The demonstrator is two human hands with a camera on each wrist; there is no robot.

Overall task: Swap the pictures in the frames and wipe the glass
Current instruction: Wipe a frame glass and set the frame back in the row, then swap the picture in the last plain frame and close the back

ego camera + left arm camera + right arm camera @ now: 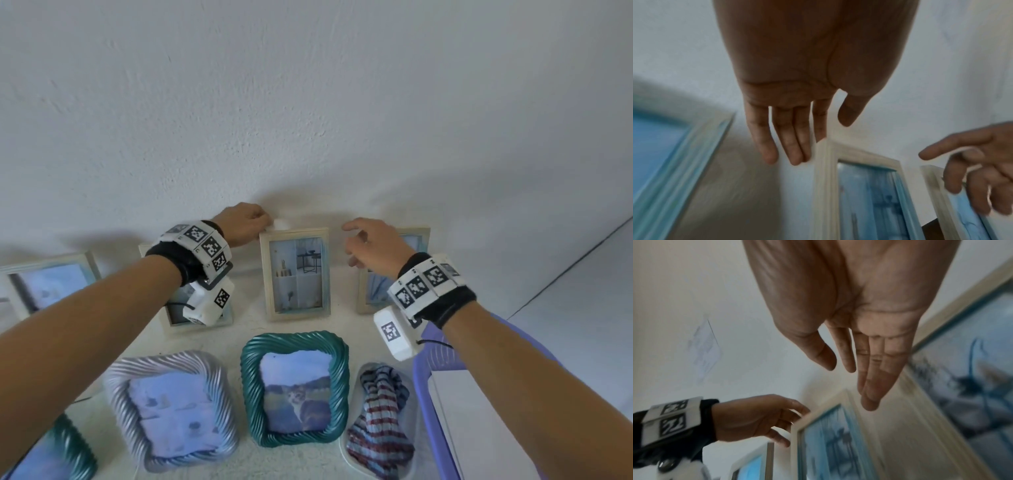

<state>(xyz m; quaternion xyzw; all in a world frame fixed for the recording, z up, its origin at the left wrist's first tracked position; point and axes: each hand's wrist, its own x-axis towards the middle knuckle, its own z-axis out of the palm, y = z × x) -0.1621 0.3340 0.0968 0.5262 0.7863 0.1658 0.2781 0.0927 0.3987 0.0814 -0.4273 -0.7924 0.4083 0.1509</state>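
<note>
A pale wooden frame [295, 274] with an interior photo stands upright in the middle, near the wall. My left hand [260, 222] touches its top left corner; in the left wrist view the straight fingers [797, 146] lie against the frame's left rail [825, 186]. My right hand [349, 245] hovers open just right of that frame, holding nothing, in front of a second wooden frame [364, 301]. A third wooden frame [171, 317] is partly hidden behind my left wrist. A striped cloth [380, 418] lies bunched in a white tray [346, 459].
In front lie a silver twisted frame [171, 411] and a green twisted frame with a cat photo [296, 389]. Another wooden frame [48, 281] stands far left and a green one [65, 452] at the bottom left. A purple basket [431, 394] sits at the right.
</note>
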